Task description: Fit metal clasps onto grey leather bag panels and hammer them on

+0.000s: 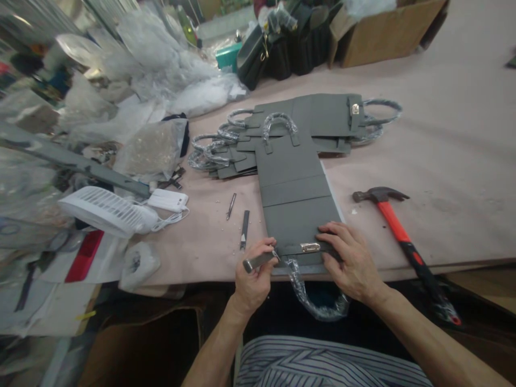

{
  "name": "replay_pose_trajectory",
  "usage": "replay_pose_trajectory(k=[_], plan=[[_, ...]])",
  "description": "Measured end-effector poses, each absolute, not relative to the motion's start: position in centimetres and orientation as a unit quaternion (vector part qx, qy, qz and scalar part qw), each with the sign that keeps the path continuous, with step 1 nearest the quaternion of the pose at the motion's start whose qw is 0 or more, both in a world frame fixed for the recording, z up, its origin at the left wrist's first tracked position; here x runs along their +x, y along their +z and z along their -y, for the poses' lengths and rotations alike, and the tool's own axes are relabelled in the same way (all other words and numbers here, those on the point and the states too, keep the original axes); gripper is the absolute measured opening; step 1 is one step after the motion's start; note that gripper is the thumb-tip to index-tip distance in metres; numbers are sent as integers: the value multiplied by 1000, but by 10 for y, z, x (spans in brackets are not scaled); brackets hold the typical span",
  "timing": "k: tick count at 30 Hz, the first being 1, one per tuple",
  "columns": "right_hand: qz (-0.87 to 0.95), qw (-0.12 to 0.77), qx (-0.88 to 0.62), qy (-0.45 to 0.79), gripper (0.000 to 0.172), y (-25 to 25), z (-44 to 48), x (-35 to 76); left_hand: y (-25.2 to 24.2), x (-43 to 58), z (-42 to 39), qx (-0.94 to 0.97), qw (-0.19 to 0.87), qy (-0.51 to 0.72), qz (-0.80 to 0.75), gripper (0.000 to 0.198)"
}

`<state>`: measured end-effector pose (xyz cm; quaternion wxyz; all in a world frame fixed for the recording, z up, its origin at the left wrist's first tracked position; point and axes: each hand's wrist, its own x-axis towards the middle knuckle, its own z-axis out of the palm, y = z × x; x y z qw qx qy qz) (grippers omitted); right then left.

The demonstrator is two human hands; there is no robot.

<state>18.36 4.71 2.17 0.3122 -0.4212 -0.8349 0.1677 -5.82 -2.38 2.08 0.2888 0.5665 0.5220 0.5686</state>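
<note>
A grey flat handbag panel (296, 185) lies lengthwise before me, with a metal lock plate (310, 248) near its front edge. A plastic-wrapped handle (302, 293) hangs over the table's edge; another wrapped handle (279, 121) rises at the far end. My left hand (256, 274) is closed around a short grey metal tool (258, 260) at the panel's front left corner, its narrow end close to the grey material. My right hand (352, 260) grips the front right edge, fingers on top and thumb nearer me, partly covering a dark strap.
More grey bag panels (330, 115) are stacked behind. A claw hammer (397, 226) lies right, its handle past the edge. A thin metal rod (231, 206) and flat dark tool (244, 230) lie left, near a white slotted device (105, 209). A cardboard box (387, 35) stands behind.
</note>
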Motion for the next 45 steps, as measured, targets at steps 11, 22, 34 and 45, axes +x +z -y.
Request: replay_pose_trajectory(k=[11, 22, 34, 45], plan=[[834, 310, -425, 166, 29, 21, -47, 183, 19, -58, 14, 533, 334, 556, -543, 14], [833, 316, -425, 161, 28, 22, -46, 182, 17, -59, 9, 538, 340, 550, -540, 15], [830, 312, -435, 159, 29, 21, -46, 182, 18, -60, 4, 583, 324, 551, -502, 12], [829, 314, -433, 163, 32, 21, -46, 181, 11, -57, 8, 533, 360, 557, -526, 16]])
